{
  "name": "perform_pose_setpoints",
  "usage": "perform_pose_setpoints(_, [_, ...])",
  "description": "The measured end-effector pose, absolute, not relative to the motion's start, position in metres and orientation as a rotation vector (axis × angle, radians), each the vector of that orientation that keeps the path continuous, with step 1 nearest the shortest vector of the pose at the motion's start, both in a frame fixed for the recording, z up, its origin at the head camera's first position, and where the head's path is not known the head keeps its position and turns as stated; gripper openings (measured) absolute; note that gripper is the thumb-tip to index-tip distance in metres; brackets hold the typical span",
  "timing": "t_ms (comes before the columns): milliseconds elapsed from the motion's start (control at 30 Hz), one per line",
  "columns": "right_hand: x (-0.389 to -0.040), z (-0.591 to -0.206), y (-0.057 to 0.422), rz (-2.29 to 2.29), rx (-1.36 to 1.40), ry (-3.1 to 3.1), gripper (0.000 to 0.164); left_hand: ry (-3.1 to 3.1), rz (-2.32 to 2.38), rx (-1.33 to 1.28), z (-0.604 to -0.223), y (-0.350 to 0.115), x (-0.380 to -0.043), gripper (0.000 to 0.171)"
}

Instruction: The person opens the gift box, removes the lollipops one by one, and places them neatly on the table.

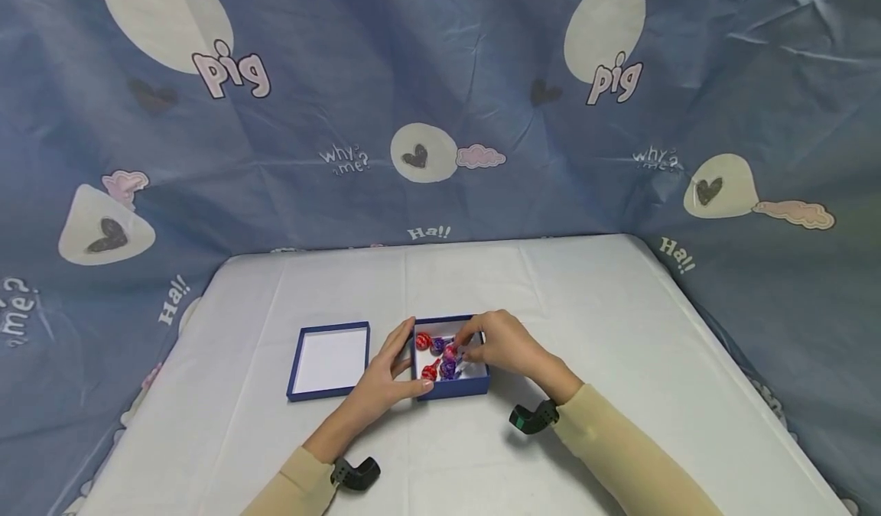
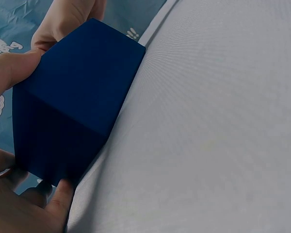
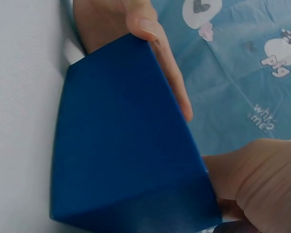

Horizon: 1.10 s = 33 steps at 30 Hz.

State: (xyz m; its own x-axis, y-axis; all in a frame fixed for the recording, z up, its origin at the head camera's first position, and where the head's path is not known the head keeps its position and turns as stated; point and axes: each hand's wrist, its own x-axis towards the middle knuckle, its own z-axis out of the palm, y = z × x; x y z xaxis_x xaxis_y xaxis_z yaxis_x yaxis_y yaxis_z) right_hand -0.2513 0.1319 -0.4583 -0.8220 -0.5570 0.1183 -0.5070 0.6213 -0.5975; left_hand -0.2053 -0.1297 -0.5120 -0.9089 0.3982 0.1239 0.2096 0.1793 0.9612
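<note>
A person's right hand reaches over the right side of an open blue box on a white-covered table, thumb and index finger bent toward the wrapped candies inside. The candies lie just left of those fingertips — nearest of all a pinkish-red candy, between a purple candy and the hand's reach; whether the fingers pinch its wrapper or merely hover beside it cannot be told, as the box wall hides them in the right wrist view. At the front left, a red candy points its twisted end back and to the right, toward the same hand. The left hand grips the box from the left, thumb at the front corner, fingers along the side — while a shallow blue-rimmed tray lies farther left, beyond it.
</note>
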Motion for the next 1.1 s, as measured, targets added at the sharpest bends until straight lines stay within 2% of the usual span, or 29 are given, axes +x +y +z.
perform_pose_setpoints(800, [-0.2453, -0.4603, 0.1215, -0.824, -0.952, 2.824, 0.035, 2.305, 1.809, 0.589, -0.5097, -0.1290, -0.2035, 0.104])
perform_pose_setpoints(1100, [-0.2454, -0.4609, 0.1215, -0.803, -0.948, 2.835, 0.035, 2.297, 1.822, 0.593, -0.5130, -0.1298, -0.2056, 0.104])
